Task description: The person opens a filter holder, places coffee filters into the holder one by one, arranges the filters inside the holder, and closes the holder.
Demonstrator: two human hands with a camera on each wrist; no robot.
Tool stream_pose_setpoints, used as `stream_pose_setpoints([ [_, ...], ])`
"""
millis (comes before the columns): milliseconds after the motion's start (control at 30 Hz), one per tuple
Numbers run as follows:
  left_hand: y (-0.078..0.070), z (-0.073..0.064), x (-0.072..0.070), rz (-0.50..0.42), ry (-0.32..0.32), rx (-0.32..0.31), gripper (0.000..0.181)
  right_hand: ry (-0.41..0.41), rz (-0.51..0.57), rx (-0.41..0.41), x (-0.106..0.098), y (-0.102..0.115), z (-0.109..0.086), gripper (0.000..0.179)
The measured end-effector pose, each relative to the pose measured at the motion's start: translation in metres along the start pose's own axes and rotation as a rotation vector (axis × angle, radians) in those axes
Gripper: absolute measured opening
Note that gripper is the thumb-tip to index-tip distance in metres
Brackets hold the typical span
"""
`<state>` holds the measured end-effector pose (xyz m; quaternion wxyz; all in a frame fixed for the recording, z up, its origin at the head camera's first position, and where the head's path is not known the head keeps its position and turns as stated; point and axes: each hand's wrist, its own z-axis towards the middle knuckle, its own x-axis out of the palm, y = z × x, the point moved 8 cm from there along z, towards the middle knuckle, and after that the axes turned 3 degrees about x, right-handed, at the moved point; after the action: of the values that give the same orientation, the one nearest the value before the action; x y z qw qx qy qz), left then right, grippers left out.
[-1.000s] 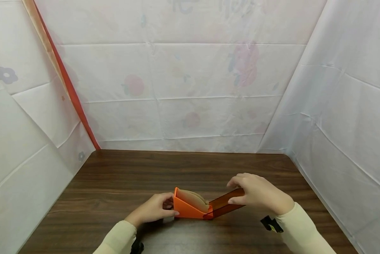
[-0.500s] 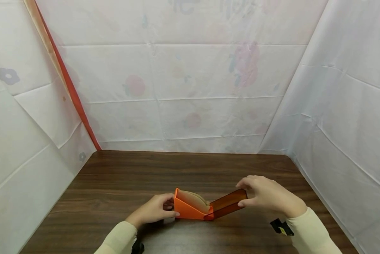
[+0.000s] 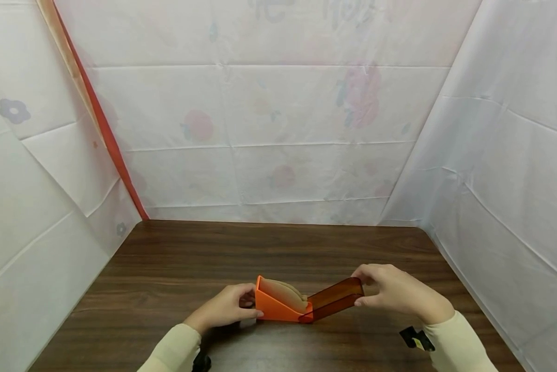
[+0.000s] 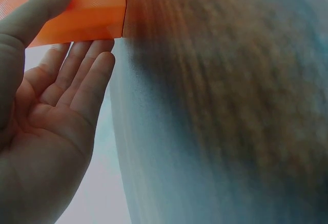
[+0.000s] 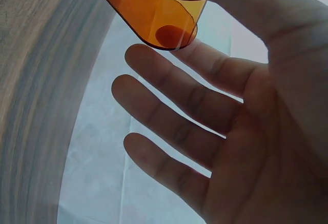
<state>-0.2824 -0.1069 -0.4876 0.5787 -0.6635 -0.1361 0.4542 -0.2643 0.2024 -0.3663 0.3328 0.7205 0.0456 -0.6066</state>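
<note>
An orange wedge-shaped box (image 3: pixel 276 308) stands on the table, with tan round-edged sheets (image 3: pixel 283 293) upright inside it. From its low right end, a see-through amber lid (image 3: pixel 336 297) slants up to the right, swung away from the box. My left hand (image 3: pixel 227 306) holds the tall left end of the box; in the left wrist view the thumb lies on one orange face and the fingertips reach behind another. With thumb and index finger, my right hand (image 3: pixel 395 289) pinches the lid's free end. The right wrist view shows the other fingers (image 5: pixel 169 121) spread apart below the lid.
The dark wood-grain table (image 3: pixel 190 258) runs back to a white printed sheet (image 3: pixel 278 170) hung behind it. More white sheeting closes in both sides, with a red strip (image 3: pixel 106 134) along the left corner.
My right hand has moved right and a little nearer, and the lid's free end has swung outward with it. The left hand and the box have stayed in place.
</note>
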Motion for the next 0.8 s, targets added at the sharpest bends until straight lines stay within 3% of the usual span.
stream_pose_setpoints([
  [800, -0.0005, -0.0005, 0.0007, 0.010, -0.003, 0.021, 0.029, -0.058, 0.042, -0.098, 0.0016, 0.0087, 0.0017, 0.038],
])
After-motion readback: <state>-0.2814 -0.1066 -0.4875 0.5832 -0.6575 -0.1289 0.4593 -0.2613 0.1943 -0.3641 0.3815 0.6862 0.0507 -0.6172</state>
